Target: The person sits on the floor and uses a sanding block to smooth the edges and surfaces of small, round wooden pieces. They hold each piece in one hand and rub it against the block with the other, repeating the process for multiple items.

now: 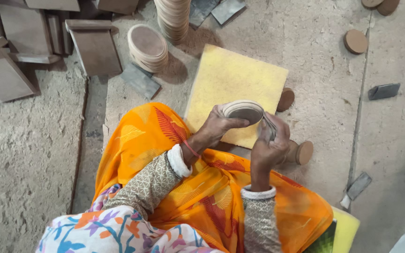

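I see the scene in soft, even daylight, bright but not harsh. The shadows are weak and they fall to the right of things: the tall stack of discs (pixel 173 18) puts a diffuse shadow on the concrete floor (pixel 315 93) at its right side. I find no glare, and the yellow foam pad (pixel 226 79) is not overexposed. The focus is sharp in the middle; the right hand (pixel 269 143) shows a little motion blur. The straight floor joints bend slightly near the edges.

No packages, labels, signs or screens visible.
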